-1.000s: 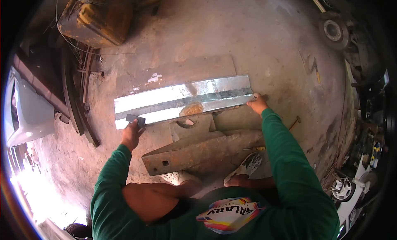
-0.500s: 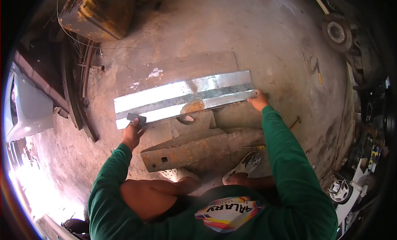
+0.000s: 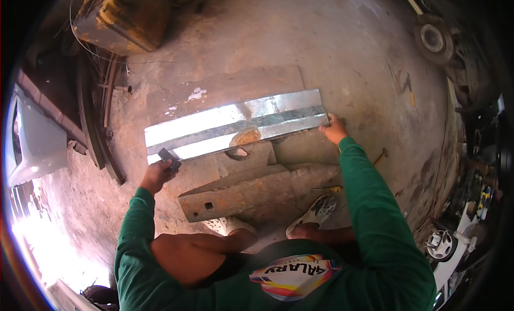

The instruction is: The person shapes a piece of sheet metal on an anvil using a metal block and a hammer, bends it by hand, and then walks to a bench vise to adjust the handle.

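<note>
A long, shiny bent metal sheet (image 3: 214,115) with a dark stripe along its length lies across the middle of the view. Closed around a small dark grey block (image 3: 169,158), my left hand (image 3: 156,175) is at the sheet's near left corner. The block is tilted over the sheet's edge; whether it touches is hard to tell. My right hand (image 3: 335,129) grips the right end of the sheet, thumb on top and the other fingers partly hidden. A rusty brown patch (image 3: 246,137) shows at the sheet's near edge.
A rusty metal beam (image 3: 257,189) lies between the sheet and my feet, with a yellow-handled screwdriver (image 3: 333,189) beside it. A hammer (image 3: 381,157) rests on the floor at right. Dark metal bars (image 3: 92,118) and a yellow-brown container (image 3: 120,24) stand at left.
My left hand has moved left and slightly toward me, and the block has turned to a steeper angle. My right hand keeps its hold on the sheet's end.
</note>
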`<state>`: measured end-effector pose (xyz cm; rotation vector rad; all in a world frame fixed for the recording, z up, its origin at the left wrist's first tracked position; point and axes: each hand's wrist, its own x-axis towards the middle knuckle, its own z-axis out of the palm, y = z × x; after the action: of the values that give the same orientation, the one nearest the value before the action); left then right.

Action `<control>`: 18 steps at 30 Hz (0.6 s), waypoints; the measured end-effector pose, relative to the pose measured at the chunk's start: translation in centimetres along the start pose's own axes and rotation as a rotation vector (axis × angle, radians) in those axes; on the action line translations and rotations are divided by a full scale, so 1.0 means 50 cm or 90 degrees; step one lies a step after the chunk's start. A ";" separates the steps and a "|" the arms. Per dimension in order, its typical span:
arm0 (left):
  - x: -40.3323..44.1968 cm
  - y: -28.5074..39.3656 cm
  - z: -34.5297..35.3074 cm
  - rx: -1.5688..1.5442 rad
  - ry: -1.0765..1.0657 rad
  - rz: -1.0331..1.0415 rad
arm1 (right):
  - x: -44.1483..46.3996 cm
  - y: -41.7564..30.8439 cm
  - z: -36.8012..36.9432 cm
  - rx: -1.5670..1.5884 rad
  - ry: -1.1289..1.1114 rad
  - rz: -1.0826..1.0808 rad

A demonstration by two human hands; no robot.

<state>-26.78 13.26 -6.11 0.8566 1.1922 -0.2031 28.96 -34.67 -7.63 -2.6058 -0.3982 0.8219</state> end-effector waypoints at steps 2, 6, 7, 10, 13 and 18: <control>-0.037 0.047 0.028 0.035 0.014 0.059 | -0.011 0.018 -0.023 0.054 -0.012 0.008; -0.035 0.148 0.099 0.131 0.000 0.226 | -0.062 0.081 -0.079 -0.206 0.064 0.017; -0.027 0.172 0.127 0.135 -0.013 0.252 | -0.072 0.118 -0.085 -0.304 0.101 0.021; 0.039 0.209 0.201 0.257 -0.072 0.281 | -0.101 0.251 -0.074 -0.285 -0.081 0.160; 0.077 0.223 0.312 0.420 -0.089 0.362 | -0.171 0.261 -0.024 -0.247 -0.120 0.199; 0.191 0.210 0.405 0.555 -0.029 0.432 | -0.202 0.314 0.010 -0.170 -0.082 0.175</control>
<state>-2.39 9.44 -7.30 1.9533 0.6797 -0.1799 23.06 -52.22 -9.89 -2.9081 -0.1965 1.0995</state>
